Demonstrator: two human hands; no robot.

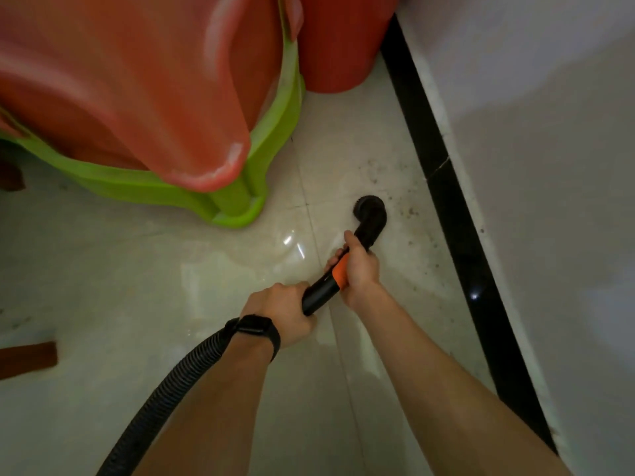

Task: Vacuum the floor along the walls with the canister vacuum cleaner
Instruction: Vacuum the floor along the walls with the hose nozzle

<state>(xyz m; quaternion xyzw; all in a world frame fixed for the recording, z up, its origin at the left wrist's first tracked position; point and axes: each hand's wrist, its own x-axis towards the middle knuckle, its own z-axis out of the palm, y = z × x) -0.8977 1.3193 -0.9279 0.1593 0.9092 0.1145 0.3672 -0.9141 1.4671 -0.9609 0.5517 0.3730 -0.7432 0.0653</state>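
Head: gritty floor (pixel 360 149), blk skirting (pixel 446 201)

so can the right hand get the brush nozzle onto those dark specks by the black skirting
Probably yes. The right hand grips the wand just behind the brush nozzle, and the dark specks lie on bare tile between it and the black skirting; nothing stands between.

The left forearm (pixel 220 407) and right forearm (pixel 446 369) are bare in the frame's lower half. A black wristband with a dark rectangular watch face (pixel 254 327) circles the wrist behind the left hand (pixel 280 309).
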